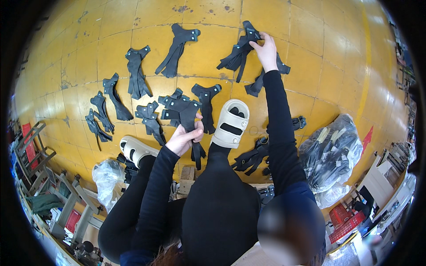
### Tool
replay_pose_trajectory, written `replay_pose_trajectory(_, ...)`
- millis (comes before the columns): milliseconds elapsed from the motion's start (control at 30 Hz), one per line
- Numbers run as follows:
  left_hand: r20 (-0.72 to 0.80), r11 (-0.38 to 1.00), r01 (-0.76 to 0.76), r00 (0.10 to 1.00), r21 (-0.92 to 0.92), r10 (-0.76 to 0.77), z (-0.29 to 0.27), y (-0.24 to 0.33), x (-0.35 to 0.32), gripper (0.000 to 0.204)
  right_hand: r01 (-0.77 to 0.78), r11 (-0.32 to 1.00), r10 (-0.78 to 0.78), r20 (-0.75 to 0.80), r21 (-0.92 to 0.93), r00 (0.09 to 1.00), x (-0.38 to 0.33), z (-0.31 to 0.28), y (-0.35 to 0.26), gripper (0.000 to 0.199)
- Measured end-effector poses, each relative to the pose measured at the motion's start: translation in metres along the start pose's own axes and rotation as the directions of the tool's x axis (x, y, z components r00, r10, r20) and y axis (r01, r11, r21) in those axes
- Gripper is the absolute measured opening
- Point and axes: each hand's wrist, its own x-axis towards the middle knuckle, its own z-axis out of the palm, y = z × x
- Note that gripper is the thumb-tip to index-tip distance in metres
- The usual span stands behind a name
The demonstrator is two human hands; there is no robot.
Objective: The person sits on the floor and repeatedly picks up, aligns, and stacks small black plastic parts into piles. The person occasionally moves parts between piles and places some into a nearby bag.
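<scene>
My left hand [187, 136] is closed around black T-shaped fabric strips [183, 106], thumb on top, held above the floor between my feet. The strips carry small pale tags near their wide ends. Far out on the right, my right hand [267, 52] pinches the edge of a bundle of similar black fabric strips [239, 49] lying on the floor. Part of another black bundle [256, 86] shows beneath my right wrist. Close to my left hand are a smaller black bundle [151, 119] and one with a wide top [206, 99].
More black bundles [138, 73] lie spread across the yellow tiled floor [306, 26]. A clear plastic bag of dark strips [333, 150] sits at the right, a crumpled clear bag [108, 177] at the left. Metal frames [73, 199] and red baskets [348, 226] stand along the sides.
</scene>
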Motion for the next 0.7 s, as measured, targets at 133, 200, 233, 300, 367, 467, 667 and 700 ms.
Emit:
replay_pose_trajectory(133,-0.195,0.998,0.009,0.981,0.062,0.003,-0.023,-0.005,0.001,0.011,-0.053,0.994,0.064,0.127,-0.092,0.99,0.006,0.013,-0.01,0.05)
replay_pose_trajectory(200,-0.284,0.998,0.005,0.959,0.067,0.014,-0.027,-0.004,0.007,0.01,-0.197,0.976,0.213,0.256,-0.088,0.943,0.013,0.012,-0.008,0.053)
replay_pose_trajectory(233,-0.309,0.998,-0.009,0.951,0.066,0.03,-0.027,-0.002,0.009,0.01,-0.232,0.971,0.237,0.249,-0.049,0.939,0.013,0.011,-0.007,0.046)
replay_pose_trajectory(300,-0.355,0.997,-0.038,0.933,0.066,0.059,-0.025,0.0,0.016,0.009,-0.085,0.99,0.099,0.119,-0.116,0.988,0.007,0.008,-0.005,0.039)
replay_pose_trajectory(367,-0.355,0.995,-0.067,0.931,0.077,0.09,-0.024,0.005,0.018,0.01,0.013,0.994,-0.008,0.046,-0.107,0.999,0.003,0.003,-0.01,0.032)
replay_pose_trajectory(467,-0.388,0.989,-0.123,0.91,0.078,0.144,-0.026,0.01,0.02,0.012,0.047,0.994,-0.051,0.044,0.1,0.998,-0.012,-0.019,-0.027,0.02)
replay_pose_trajectory(667,-0.427,0.947,-0.261,0.847,0.188,0.318,-0.022,0.025,0.019,0.055,-0.308,0.786,0.023,0.471,0.537,0.882,-0.057,-0.106,-0.113,0.016)
replay_pose_trajectory(700,-0.343,0.959,-0.232,0.898,0.164,0.276,-0.022,0.029,0.018,0.075,-0.39,0.784,0.039,0.59,0.482,0.806,-0.064,-0.12,-0.125,0.016)
